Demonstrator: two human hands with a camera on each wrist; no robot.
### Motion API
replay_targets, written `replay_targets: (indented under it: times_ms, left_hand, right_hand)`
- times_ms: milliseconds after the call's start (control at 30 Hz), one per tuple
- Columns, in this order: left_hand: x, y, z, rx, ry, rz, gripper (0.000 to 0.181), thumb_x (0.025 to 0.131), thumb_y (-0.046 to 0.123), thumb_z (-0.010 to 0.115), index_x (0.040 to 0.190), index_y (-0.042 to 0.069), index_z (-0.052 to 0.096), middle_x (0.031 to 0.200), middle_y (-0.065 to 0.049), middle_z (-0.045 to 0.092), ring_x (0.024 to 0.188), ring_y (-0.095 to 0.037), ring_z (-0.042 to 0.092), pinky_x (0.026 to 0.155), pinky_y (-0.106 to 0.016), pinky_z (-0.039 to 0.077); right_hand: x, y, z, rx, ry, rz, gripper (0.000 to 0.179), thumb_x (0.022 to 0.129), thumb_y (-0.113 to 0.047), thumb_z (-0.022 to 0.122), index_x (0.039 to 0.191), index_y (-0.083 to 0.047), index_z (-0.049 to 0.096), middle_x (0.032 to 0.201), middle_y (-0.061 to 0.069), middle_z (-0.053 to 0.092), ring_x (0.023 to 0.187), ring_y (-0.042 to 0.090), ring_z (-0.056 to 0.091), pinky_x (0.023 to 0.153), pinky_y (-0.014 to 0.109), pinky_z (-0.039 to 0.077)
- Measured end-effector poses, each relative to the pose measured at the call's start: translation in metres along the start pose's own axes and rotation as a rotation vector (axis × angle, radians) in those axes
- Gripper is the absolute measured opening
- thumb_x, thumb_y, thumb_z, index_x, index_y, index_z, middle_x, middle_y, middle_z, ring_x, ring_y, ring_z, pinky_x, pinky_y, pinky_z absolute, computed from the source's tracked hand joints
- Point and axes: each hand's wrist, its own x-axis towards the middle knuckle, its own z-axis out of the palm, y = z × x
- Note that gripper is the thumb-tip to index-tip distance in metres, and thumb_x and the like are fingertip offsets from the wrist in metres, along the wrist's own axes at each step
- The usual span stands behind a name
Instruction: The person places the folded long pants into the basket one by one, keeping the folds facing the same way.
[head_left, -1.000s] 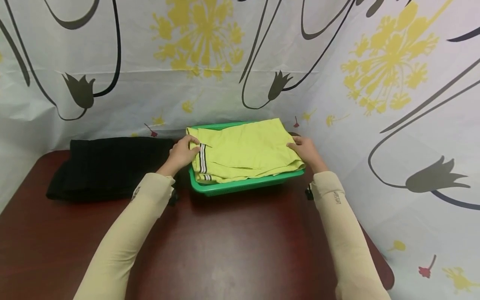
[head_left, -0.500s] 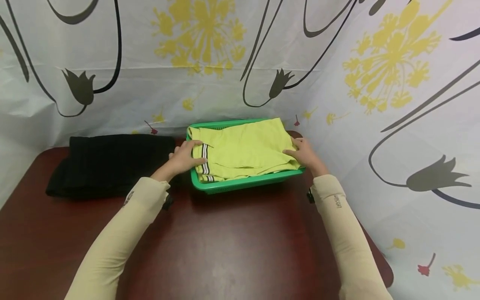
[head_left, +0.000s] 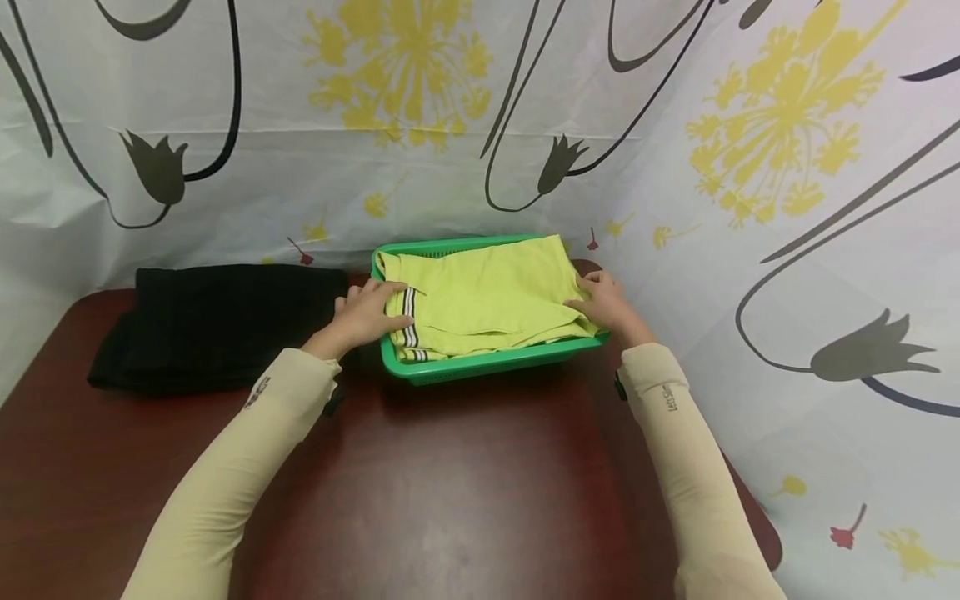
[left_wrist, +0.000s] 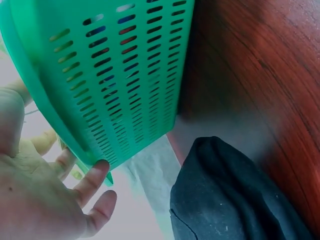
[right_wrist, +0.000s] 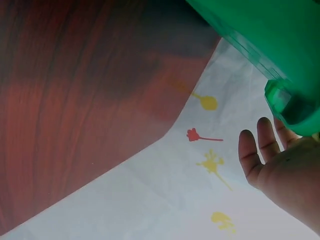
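The left hand (head_left: 362, 314) is laid over the left end of the basket, near the middle of the head view; its fingers are loosely extended, with thumb and forefinger parted. The striped edge of the garment is touched by the thumb, not gripped. In the left wrist view its fingers are seen spread at the basket's rim. The right hand (head_left: 607, 302) is placed at the opposite end, right of centre, its thumb rested on the garment and its fingers relaxed; in the right wrist view three fingers are held out nearly straight below a basket corner.

The yellow garment (head_left: 495, 292) is folded flat inside the green basket (head_left: 480, 364), at the centre of the head view. It is marked at its left edge by black and white stripes (head_left: 409, 317).

Both arms are covered by cream sleeves (head_left: 678, 467). On the right one, small dark lettering (head_left: 670, 397) is printed along the forearm, apparently "LetsSlim", though its last letters are hard to make out. The dark print (head_left: 257, 392) on the left one is too foreshortened to be read.

Folded black cloth (head_left: 232, 325) is set left of the basket on the reddish-brown table (head_left: 450, 483). The background is filled by a white wall covering (head_left: 285, 183), printed with yellow blooms and dark tulips.
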Motion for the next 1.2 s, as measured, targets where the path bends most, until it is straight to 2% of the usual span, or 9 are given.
replay_targets:
  times_ms: [200, 267, 400, 533, 633, 800, 933, 1033, 1200]
  left_hand:
    - [0.0, 0.0, 0.002, 0.024, 0.039, 0.002, 0.067, 0.092, 0.047, 0.06, 0.15, 0.023, 0.036, 0.154, -0.015, 0.03, 0.129, -0.039, 0.033, 0.096, -0.056, 0.025]
    - [-0.002, 0.0, 0.003, 0.039, 0.041, 0.013, 0.066, 0.093, 0.048, 0.058, 0.15, 0.023, 0.035, 0.153, -0.015, 0.031, 0.127, -0.04, 0.032, 0.094, -0.056, 0.024]
    - [-0.005, 0.001, 0.006, 0.029, 0.001, 0.046, 0.064, 0.099, 0.047, 0.046, 0.154, 0.023, 0.024, 0.155, -0.017, 0.022, 0.119, -0.038, 0.025, 0.083, -0.051, 0.017]
    - [-0.007, 0.003, 0.01, -0.048, -0.018, 0.056, 0.058, 0.103, 0.04, 0.04, 0.155, 0.021, 0.021, 0.157, -0.02, 0.011, 0.127, -0.04, 0.014, 0.081, -0.05, 0.013]
    - [-0.009, 0.003, 0.012, -0.077, 0.045, 0.067, 0.052, 0.103, 0.035, 0.042, 0.151, 0.017, 0.032, 0.155, -0.022, 0.013, 0.135, -0.043, 0.008, 0.09, -0.054, 0.013]
    - [-0.014, -0.001, 0.009, -0.089, 0.197, 0.09, 0.039, 0.101, 0.028, 0.046, 0.137, 0.011, 0.051, 0.143, -0.022, 0.032, 0.129, -0.041, 0.022, 0.097, -0.056, 0.018]
    - [-0.019, -0.009, 0.002, -0.093, 0.275, 0.085, 0.037, 0.101, 0.027, 0.047, 0.133, 0.01, 0.055, 0.139, -0.022, 0.039, 0.126, -0.042, 0.031, 0.096, -0.057, 0.024]
    - [-0.023, -0.017, -0.004, -0.093, 0.303, 0.069, 0.037, 0.101, 0.025, 0.047, 0.134, 0.009, 0.054, 0.139, -0.024, 0.039, 0.125, -0.044, 0.032, 0.096, -0.057, 0.025]
    - [-0.031, -0.032, -0.015, -0.095, 0.317, 0.038, 0.039, 0.102, 0.027, 0.046, 0.136, 0.008, 0.052, 0.139, -0.026, 0.038, 0.123, -0.046, 0.033, 0.093, -0.057, 0.025]
  right_hand:
    - [0.002, 0.006, 0.002, 0.031, 0.021, 0.038, 0.072, 0.098, -0.032, 0.056, 0.151, 0.001, 0.02, 0.142, 0.026, 0.026, 0.126, 0.04, 0.028, 0.097, 0.052, 0.033]
    - [0.003, 0.008, 0.004, 0.045, 0.031, 0.035, 0.073, 0.098, -0.033, 0.056, 0.152, 0.0, 0.019, 0.143, 0.028, 0.026, 0.125, 0.04, 0.03, 0.096, 0.052, 0.035]
    - [0.004, 0.012, 0.003, 0.065, 0.044, 0.024, 0.074, 0.099, -0.034, 0.053, 0.153, -0.001, 0.015, 0.144, 0.031, 0.024, 0.127, 0.042, 0.031, 0.098, 0.054, 0.035]
    - [0.001, 0.011, 0.001, 0.097, 0.078, 0.013, 0.069, 0.101, -0.033, 0.046, 0.153, 0.0, 0.014, 0.147, 0.034, 0.021, 0.132, 0.046, 0.029, 0.104, 0.059, 0.032]
    - [0.0, 0.008, 0.001, 0.112, 0.152, -0.005, 0.062, 0.103, -0.03, 0.043, 0.152, 0.0, 0.022, 0.146, 0.034, 0.025, 0.133, 0.047, 0.029, 0.104, 0.059, 0.032]
    - [-0.002, -0.001, 0.004, 0.127, 0.306, -0.07, 0.047, 0.103, -0.022, 0.043, 0.144, 0.002, 0.041, 0.136, 0.033, 0.038, 0.125, 0.047, 0.037, 0.098, 0.059, 0.036]
    - [-0.002, -0.01, 0.01, 0.126, 0.408, -0.141, 0.04, 0.102, -0.015, 0.047, 0.136, 0.006, 0.05, 0.128, 0.032, 0.048, 0.115, 0.045, 0.046, 0.092, 0.056, 0.04]
    - [-0.001, -0.02, 0.013, 0.126, 0.422, -0.167, 0.04, 0.101, -0.015, 0.048, 0.135, 0.006, 0.052, 0.128, 0.03, 0.05, 0.115, 0.043, 0.048, 0.094, 0.056, 0.041]
    - [-0.002, -0.039, 0.017, 0.16, 0.359, -0.154, 0.043, 0.102, -0.021, 0.047, 0.139, 0.001, 0.049, 0.137, 0.028, 0.044, 0.122, 0.042, 0.046, 0.1, 0.057, 0.038]
